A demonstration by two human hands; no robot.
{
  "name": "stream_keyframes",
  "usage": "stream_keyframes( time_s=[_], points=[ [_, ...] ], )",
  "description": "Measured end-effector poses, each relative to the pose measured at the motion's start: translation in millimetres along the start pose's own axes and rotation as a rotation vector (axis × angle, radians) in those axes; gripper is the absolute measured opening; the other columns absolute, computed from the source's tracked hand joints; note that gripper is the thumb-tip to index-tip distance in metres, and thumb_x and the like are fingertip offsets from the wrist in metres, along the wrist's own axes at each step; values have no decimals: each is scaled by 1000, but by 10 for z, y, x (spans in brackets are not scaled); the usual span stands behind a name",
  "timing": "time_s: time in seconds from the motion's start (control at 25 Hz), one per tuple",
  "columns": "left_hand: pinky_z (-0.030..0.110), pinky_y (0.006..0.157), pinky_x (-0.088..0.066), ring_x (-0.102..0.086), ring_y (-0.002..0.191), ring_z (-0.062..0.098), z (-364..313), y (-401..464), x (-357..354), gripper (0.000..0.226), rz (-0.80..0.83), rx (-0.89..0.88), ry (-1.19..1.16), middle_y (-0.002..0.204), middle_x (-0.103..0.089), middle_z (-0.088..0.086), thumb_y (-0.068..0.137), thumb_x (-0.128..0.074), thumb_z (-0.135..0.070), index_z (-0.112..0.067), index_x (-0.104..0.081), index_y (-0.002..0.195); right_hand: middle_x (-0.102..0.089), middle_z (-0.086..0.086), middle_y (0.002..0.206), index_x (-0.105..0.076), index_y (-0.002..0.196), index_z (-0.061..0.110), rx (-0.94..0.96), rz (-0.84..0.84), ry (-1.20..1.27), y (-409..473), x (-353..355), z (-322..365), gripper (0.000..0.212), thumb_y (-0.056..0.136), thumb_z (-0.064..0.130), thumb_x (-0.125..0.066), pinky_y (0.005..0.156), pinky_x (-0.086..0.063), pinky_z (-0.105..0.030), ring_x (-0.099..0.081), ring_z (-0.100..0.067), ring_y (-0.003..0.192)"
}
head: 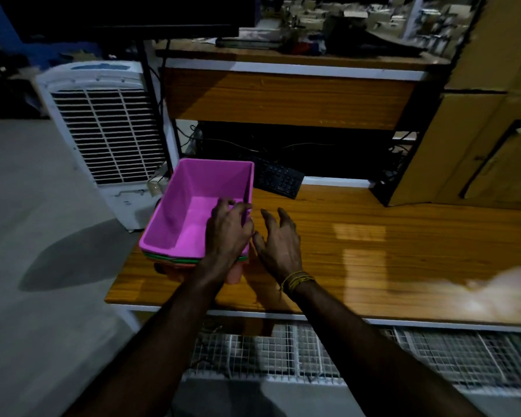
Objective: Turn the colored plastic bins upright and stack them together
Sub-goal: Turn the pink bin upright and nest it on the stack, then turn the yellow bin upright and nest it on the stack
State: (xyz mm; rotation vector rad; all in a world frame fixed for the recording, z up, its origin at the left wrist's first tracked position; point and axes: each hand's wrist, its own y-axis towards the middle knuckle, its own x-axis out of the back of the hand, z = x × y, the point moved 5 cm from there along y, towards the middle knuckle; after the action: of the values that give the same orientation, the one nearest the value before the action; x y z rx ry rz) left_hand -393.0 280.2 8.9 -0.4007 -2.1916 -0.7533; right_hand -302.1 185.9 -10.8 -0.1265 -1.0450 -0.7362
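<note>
An upright pink bin tops a nested stack at the left end of the wooden desk. Green, red and orange rims of the bins beneath show under its near edge. My left hand rests over the pink bin's right near corner, fingers curled on its rim. My right hand hovers just right of the stack with fingers spread and holds nothing. A yellow thread band circles the right wrist.
A black keyboard lies behind the stack, right of the bin. A white air cooler stands on the floor to the left. Cardboard boxes rise at the right. A wire mesh rack sits below the desk's front edge.
</note>
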Motion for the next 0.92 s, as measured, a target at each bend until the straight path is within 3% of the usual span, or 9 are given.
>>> stream_keyframes(
  time_s=[0.4,0.92],
  points=[
    [37,91,-48,-49,121,26,-1585,-308,-1213,39,167,-196,-17,137,-44,6,90,-60,-26,-25,-59,128,-18,-17,157,-30,148,26,-186,-104,-108,-289,991,-1692,60,93,34,-53,107,-32,-53,-22,-35,142],
    [43,97,-46,-40,131,32,-3922,-1071,-3013,50,455,-291,-47,148,-31,9,90,-61,-30,-28,-46,138,-15,-15,159,-29,148,27,-409,-172,-180,-988,2575,-4219,60,94,32,-54,106,-31,-55,-21,-35,143]
  ],
)
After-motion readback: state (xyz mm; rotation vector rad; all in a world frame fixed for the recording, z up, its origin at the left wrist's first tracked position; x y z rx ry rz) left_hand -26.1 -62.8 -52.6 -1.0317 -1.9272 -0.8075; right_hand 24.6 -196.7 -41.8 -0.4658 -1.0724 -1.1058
